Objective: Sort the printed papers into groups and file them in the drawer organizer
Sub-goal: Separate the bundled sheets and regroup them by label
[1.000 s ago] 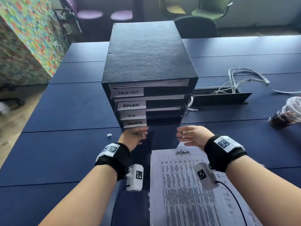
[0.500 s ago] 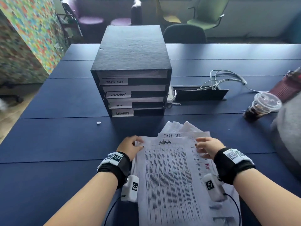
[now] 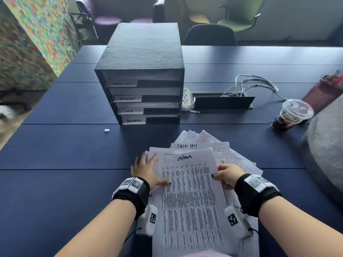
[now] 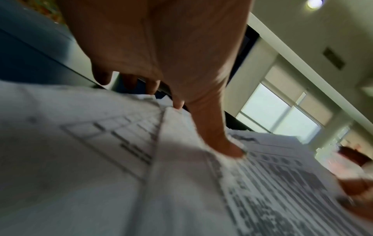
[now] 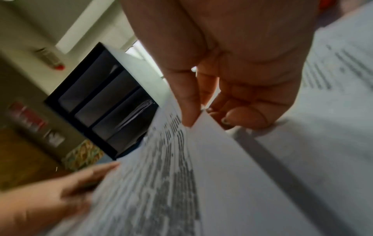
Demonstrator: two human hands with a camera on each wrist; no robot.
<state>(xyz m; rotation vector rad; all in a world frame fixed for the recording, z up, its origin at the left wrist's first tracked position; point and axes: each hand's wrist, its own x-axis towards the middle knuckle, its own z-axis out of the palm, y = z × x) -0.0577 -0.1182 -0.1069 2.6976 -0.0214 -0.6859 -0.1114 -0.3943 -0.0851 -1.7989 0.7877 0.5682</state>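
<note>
A black drawer organizer point(image 3: 141, 71) with four labelled drawers stands mid-table; it also shows in the right wrist view as the organizer point(image 5: 105, 102). In front of it lies a loose pile of printed papers point(image 3: 239, 164). On top is a sheet marked "admin" point(image 3: 189, 201), with a "TASK LIST" sheet point(image 3: 200, 146) showing behind it. My left hand point(image 3: 146, 171) lies flat on the pile's left side, fingers spread, thumb on the admin sheet point(image 4: 282, 183). My right hand point(image 3: 226, 175) pinches the admin sheet's right edge point(image 5: 171, 175) between thumb and forefinger and lifts it slightly.
An iced drink cup point(image 3: 293, 115) stands at the right, a maroon cup point(image 3: 323, 93) behind it. A cable box point(image 3: 222, 102) with white cables and a power strip point(image 3: 186, 97) sit beside the organizer. A grey rounded object point(image 3: 326, 149) is at the right edge. A small white scrap point(image 3: 107, 130) lies left.
Both hands drew back from the organizer's bottom drawer to the paper pile. The left hand has flattened on the pile, and the right hand has pinched the admin sheet's edge.
</note>
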